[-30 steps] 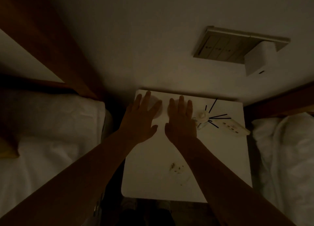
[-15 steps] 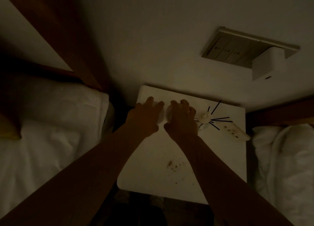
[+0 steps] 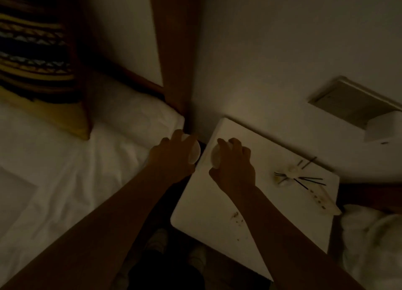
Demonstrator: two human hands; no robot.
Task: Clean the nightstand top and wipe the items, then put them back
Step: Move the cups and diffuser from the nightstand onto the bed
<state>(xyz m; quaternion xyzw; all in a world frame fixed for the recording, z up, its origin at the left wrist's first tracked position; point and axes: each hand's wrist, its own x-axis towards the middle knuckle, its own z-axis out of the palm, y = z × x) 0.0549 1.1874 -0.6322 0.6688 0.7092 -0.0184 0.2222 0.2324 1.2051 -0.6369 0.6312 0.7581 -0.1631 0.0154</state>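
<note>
Left hand [image 3: 174, 157]: fingers curled round a small white round dish [image 3: 194, 153], held past the nightstand [image 3: 217, 207] top's left edge, beside the bed [image 3: 65, 159]
Right hand [image 3: 233, 165]: grips a second white dish [image 3: 215, 158] near the left edge
Right edge: reed diffuser [image 3: 292, 173], white remote [image 3: 322, 201]
Front: brown crumbs [image 3: 236, 215]
Writing: none readable

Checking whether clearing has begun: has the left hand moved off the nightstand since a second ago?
Yes. The left hand, gripping a white round item, has moved left past the nightstand edge toward the bed.
</note>
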